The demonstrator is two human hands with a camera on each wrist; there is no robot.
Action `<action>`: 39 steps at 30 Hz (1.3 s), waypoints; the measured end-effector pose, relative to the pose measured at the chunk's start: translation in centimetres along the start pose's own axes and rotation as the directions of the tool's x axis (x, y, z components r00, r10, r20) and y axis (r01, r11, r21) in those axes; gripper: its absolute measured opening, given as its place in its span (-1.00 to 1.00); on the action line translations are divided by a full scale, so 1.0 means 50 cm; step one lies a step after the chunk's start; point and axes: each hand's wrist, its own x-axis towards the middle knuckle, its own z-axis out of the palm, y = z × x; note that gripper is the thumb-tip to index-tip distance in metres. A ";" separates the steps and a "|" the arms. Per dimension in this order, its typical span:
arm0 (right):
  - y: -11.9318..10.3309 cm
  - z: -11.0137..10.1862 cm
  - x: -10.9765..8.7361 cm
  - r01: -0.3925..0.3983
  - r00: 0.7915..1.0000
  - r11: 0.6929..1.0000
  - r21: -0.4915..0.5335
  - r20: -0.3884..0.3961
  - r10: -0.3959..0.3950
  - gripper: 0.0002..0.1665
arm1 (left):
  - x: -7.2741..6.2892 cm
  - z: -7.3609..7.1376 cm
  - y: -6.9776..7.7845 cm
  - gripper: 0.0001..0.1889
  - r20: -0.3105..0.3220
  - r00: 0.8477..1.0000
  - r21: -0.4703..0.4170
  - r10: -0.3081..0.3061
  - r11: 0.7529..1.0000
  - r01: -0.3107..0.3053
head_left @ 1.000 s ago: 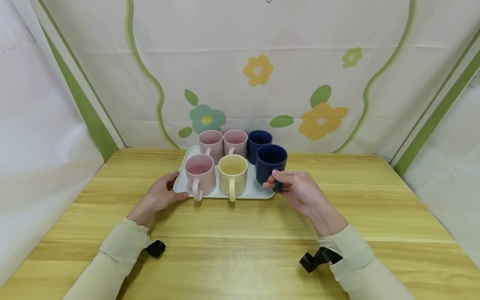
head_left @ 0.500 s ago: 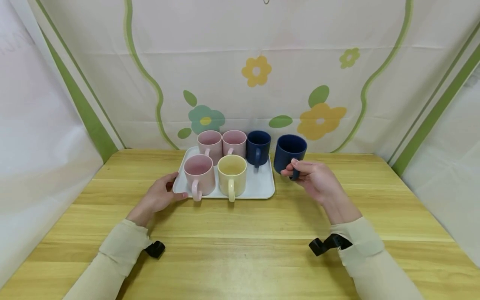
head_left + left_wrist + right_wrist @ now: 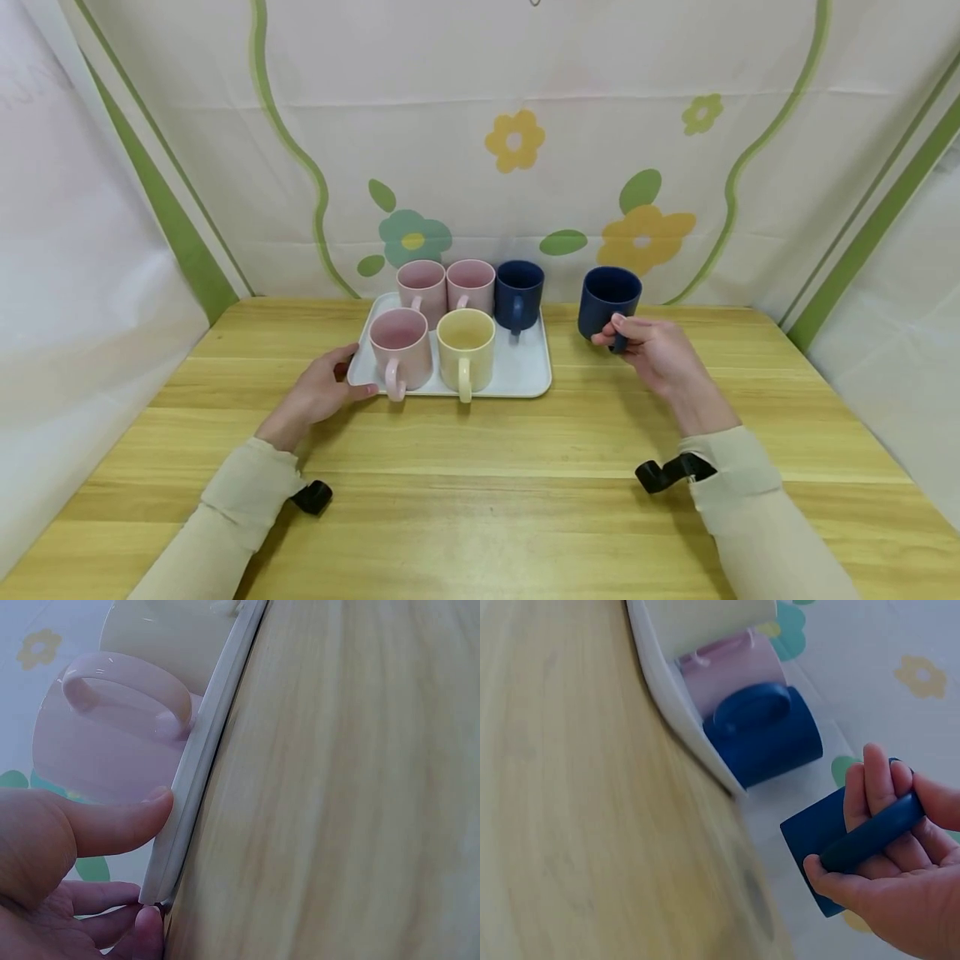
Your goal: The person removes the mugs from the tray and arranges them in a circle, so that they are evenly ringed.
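My right hand point(image 3: 660, 354) holds a navy blue mug point(image 3: 610, 296) by its handle, to the right of the white tray point(image 3: 525, 379). In the right wrist view the held mug point(image 3: 817, 825) is lifted off the wooden table, its fingers round the handle. At the tray's front left corner, my left hand point(image 3: 322, 385) grips the rim; its thumb point(image 3: 124, 825) lies along the front edge, the other fingers at the side. On the tray stand a pink mug point(image 3: 411, 362) and a yellow mug point(image 3: 475, 358) in front, with two pink mugs point(image 3: 427, 304) and another navy mug point(image 3: 517, 300) behind.
The wooden table point(image 3: 480, 508) spreads in front of the tray and to both sides. A white curtain point(image 3: 450, 125) printed with flowers hangs behind its back edge, with further white cloth point(image 3: 82, 292) at the left.
My right hand has lifted the navy mug from the tray's front right and carried it right and slightly back, past the tray's edge. The left hand has stayed at the corner.
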 end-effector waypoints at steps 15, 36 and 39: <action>0.020 -0.063 0.025 0.028 0.996 0.999 0.037 -0.081 -0.025 -0.66 | 0.008 0.005 -0.001 -0.02 -0.006 1.000 0.011 0.025 1.000 -0.025; 0.043 -0.091 0.048 0.008 0.993 1.000 -0.023 -0.114 -0.011 -0.62 | 0.006 0.004 -0.005 -0.02 -0.007 1.000 -0.010 0.013 1.000 -0.013; 0.045 -0.095 0.048 0.008 0.995 1.000 0.011 -0.102 -0.007 -0.62 | 0.006 0.003 -0.004 -0.01 -0.006 1.000 -0.013 0.008 1.000 -0.008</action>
